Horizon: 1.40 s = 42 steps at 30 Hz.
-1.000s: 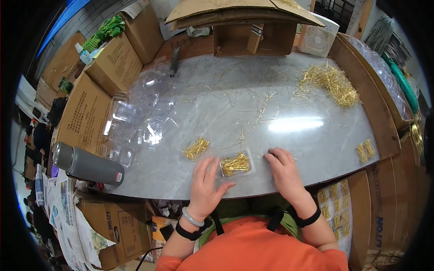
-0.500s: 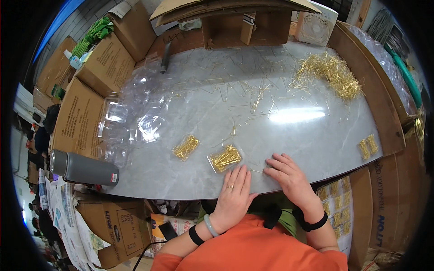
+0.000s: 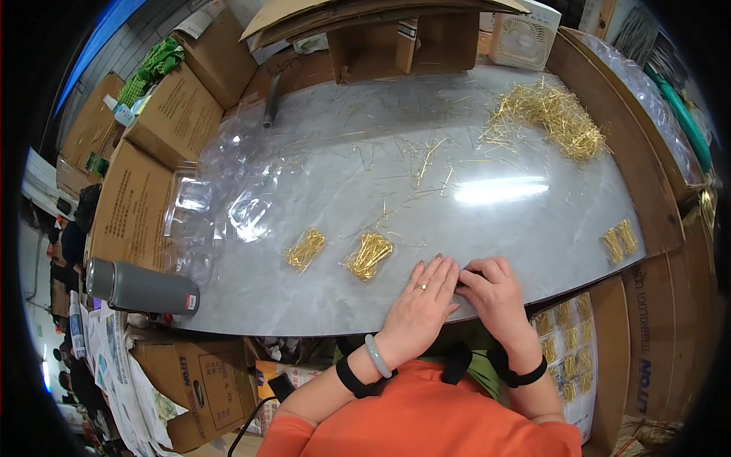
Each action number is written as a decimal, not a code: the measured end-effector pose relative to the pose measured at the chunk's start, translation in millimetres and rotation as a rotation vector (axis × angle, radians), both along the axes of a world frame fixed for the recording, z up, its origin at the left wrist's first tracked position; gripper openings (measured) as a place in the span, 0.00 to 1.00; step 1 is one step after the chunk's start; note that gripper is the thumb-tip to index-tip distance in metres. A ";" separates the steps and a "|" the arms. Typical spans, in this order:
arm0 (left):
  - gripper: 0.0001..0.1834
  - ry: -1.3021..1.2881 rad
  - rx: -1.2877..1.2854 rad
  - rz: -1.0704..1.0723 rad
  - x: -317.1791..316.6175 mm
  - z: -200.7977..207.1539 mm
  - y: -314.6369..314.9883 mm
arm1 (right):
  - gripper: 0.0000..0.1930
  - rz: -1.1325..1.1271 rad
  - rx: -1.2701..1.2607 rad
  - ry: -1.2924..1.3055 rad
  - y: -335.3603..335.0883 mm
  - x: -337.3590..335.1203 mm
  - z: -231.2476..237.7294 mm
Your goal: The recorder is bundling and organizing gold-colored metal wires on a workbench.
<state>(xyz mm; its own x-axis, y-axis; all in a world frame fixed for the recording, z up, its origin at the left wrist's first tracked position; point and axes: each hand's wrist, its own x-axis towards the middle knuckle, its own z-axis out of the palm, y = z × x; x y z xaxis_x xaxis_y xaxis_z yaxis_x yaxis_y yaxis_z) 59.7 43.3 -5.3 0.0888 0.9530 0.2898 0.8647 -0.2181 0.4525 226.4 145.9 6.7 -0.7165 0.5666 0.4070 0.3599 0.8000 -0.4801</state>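
Note:
My left hand point(image 3: 423, 298) lies flat near the table's front edge, fingers stretched out and side by side. Touching or nearly touching its fingertips is my right hand point(image 3: 493, 293), its fingers curled and pinched; whatever is between them is hidden. Left of the hands sits a small clear plastic tray point(image 3: 349, 265) heaped with thin gold wire hooks point(image 3: 370, 254). Another bundle of gold hooks point(image 3: 305, 249) lies further left. A few loose hooks point(image 3: 385, 217) are scattered just beyond the tray.
A large heap of gold hooks point(image 3: 567, 126) is at the far right; two small bundles point(image 3: 620, 241) lie by the right edge. Clear plastic trays point(image 3: 247, 213) and a grey bottle point(image 3: 145, 286) occupy the left. Cardboard boxes point(image 3: 137, 221) wall the sides, and a white fan point(image 3: 524, 38) stands behind.
My left hand has slid right toward my right hand, whose fingers have curled in. The nearer tray has turned and shifted slightly away. A loose hook between the hands is now out of sight.

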 end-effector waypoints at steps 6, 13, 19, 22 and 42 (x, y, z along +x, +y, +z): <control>0.34 -0.084 0.039 -0.014 -4.5 -6.8 -1.9 | 0.17 0.049 -0.168 0.065 -6.1 4.4 14.5; 0.33 -0.192 0.080 0.009 -3.5 5.0 -7.2 | 0.14 -0.072 -0.199 0.139 -13.4 -11.5 16.3; 0.21 -0.131 0.191 0.049 -3.3 -10.5 -4.6 | 0.11 -0.194 -0.160 -0.008 -6.2 -49.3 40.0; 0.17 -0.181 0.220 0.047 -4.0 -7.6 -7.2 | 0.11 -0.193 -0.163 -0.053 -0.2 -76.6 37.9; 0.21 -0.164 0.162 0.100 -9.4 -9.0 -14.9 | 0.10 0.058 -0.010 -0.214 -7.8 -13.7 29.7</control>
